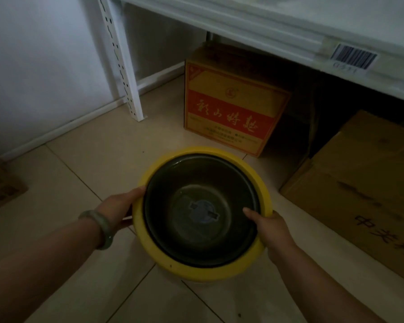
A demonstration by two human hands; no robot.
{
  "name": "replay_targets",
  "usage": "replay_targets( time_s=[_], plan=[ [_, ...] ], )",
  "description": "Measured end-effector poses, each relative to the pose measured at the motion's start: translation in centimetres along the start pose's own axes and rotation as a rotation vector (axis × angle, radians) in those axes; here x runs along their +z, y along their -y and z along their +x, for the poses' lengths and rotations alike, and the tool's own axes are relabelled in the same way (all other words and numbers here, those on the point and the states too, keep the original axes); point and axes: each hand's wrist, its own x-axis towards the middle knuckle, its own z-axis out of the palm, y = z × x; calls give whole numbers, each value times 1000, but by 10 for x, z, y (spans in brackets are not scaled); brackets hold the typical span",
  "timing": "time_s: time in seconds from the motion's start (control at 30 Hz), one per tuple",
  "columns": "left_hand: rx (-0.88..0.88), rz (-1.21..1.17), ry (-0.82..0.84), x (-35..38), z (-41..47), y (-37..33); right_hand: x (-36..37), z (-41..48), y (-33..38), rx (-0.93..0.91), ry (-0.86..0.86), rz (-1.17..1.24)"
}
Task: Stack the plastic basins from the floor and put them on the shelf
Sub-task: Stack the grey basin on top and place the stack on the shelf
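Note:
A dark basin (196, 183) sits nested inside a yellow basin (254, 180), and the pair is held above the tiled floor in the lower middle of the view. A pale label shows on the dark basin's bottom. My left hand (117, 206) grips the yellow rim on the left side; a green bangle is on that wrist. My right hand (269, 226) grips the rim on the right, with the thumb over the edge inside the dark basin. The white shelf (278, 26) runs across the top of the view, above and beyond the basins.
A red and yellow cardboard box (233, 106) stands on the floor under the shelf. A plain brown carton (359, 194) lies at the right, another box (0, 183) at the left edge. The shelf's white upright post (126, 73) stands near the wall.

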Motion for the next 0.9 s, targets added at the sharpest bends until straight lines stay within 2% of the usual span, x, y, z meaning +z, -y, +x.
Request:
replay_targets(
  time_s=[0.13, 0.27, 0.37, 0.53, 0.67, 0.9],
  plan=[
    [-46, -27, 83, -6, 1, 5, 5, -4, -5, 3, -89, 30],
    [-32, -93, 127, -12, -1, 13, 3, -9, -3, -75, -169, -14],
    [-24, -119, 141, -17, -5, 16, 0, -10, -1, -93, -170, -63],
    [5, -164, 129, -17, -16, 16, -5, -16, 4, -26, -132, -10],
    [15, -216, 127, -21, -22, 9, -10, -20, 13, 25, -84, 110],
    [48, -286, 156, -37, -27, -12, -30, -27, 37, 146, 211, 395]
  ],
)
